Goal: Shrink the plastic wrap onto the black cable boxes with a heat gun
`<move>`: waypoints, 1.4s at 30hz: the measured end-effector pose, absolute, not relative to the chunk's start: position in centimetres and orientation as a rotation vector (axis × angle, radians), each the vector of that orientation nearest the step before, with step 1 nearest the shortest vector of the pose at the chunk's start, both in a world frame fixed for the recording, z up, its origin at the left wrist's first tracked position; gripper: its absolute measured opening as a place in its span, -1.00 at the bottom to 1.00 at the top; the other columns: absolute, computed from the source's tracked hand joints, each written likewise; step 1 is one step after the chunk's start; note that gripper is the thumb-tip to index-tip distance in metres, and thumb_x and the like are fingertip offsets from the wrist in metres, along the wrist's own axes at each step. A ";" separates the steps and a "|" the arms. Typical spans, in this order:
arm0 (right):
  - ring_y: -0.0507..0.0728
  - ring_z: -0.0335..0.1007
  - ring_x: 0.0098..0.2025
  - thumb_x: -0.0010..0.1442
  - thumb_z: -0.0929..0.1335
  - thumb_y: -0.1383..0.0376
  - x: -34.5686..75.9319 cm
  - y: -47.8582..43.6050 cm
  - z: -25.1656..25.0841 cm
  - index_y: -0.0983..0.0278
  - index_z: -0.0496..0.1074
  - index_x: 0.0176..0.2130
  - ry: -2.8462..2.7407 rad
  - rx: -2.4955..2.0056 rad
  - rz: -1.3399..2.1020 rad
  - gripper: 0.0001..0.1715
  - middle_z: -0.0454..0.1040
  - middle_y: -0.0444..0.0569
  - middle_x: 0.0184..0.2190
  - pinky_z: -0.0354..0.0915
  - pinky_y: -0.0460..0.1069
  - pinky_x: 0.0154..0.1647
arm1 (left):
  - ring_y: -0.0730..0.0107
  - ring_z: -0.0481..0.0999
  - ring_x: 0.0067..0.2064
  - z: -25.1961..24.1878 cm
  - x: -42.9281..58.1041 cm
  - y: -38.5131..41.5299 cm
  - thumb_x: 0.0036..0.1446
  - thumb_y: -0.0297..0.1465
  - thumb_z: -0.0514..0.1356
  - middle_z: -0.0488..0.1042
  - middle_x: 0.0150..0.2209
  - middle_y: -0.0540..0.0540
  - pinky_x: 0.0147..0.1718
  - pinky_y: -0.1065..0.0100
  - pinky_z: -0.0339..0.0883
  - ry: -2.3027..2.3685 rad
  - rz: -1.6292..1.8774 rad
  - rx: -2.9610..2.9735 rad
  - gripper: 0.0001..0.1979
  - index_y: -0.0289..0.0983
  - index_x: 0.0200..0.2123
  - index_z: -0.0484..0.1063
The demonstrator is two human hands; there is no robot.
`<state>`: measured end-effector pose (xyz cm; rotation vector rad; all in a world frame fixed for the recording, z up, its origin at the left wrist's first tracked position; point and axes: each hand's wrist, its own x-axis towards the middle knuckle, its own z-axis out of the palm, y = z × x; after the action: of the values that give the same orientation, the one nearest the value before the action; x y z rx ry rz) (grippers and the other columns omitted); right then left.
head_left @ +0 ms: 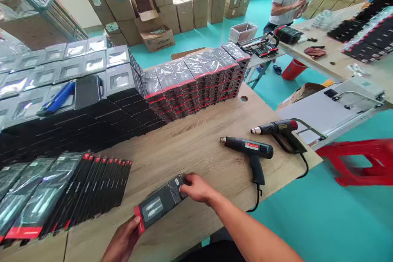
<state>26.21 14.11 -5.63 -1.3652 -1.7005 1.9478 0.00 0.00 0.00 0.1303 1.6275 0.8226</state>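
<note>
Between my two hands is a slim black-and-red product box (pixel 164 201) in clear film, tilted above the wooden table (pixel 153 151). My left hand (pixel 125 235) grips its red end, thumb on top. At the box's far end, my right hand (pixel 196 188) pinches the black end, where the film looks loose. To the left lies a fanned row of similar black-and-red boxes (pixel 92 188). Right of my hands, two heat guns rest on the table: a near one (pixel 250 147) and a far one (pixel 278 127), both with black cords.
Stacked film-wrapped boxes (pixel 196 77) line the table's back edge, beside piled black boxes (pixel 119 82) with a blue tool (pixel 58 98) on top. A red stool (pixel 362 159) stands at the right. A person (pixel 290 0) works behind another table. Cartons (pixel 159 37) fill the back.
</note>
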 end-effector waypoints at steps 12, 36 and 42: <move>0.20 0.57 -0.09 0.36 0.48 0.11 26.5 14.7 -6.6 0.26 0.54 -0.07 -1.556 -1.261 2.101 -0.72 0.60 -0.05 -0.08 0.54 0.19 -0.05 | -0.28 0.38 0.39 -1.5 -0.2 0.4 -0.18 -0.17 0.50 0.70 0.04 -0.19 0.41 -0.11 0.21 1.504 0.933 -0.051 -0.38 -0.23 0.01 0.69; 0.24 0.55 -0.02 0.35 0.49 0.10 26.7 14.9 -7.7 0.25 0.53 -0.01 -1.474 -1.167 2.205 -0.67 0.59 -0.02 -0.01 0.51 0.25 0.03 | -0.35 0.30 0.43 -3.0 -0.9 0.0 -0.22 -0.29 0.47 0.64 0.16 -0.23 0.43 -0.17 0.14 1.501 0.853 0.022 -0.26 -0.26 0.14 0.62; 0.23 0.56 -0.04 0.36 0.48 0.10 26.5 15.5 -8.5 0.26 0.54 -0.05 -1.483 -1.202 2.296 -0.70 0.59 -0.03 -0.03 0.52 0.24 0.01 | -0.35 0.33 0.42 -3.4 0.3 0.4 -0.23 -0.21 0.48 0.68 0.10 -0.20 0.43 -0.19 0.15 1.503 0.955 -0.033 -0.33 -0.23 0.05 0.67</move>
<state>26.54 15.54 -8.46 -1.2016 -1.4829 2.2957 0.33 0.37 -3.38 -0.0331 1.5026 0.9552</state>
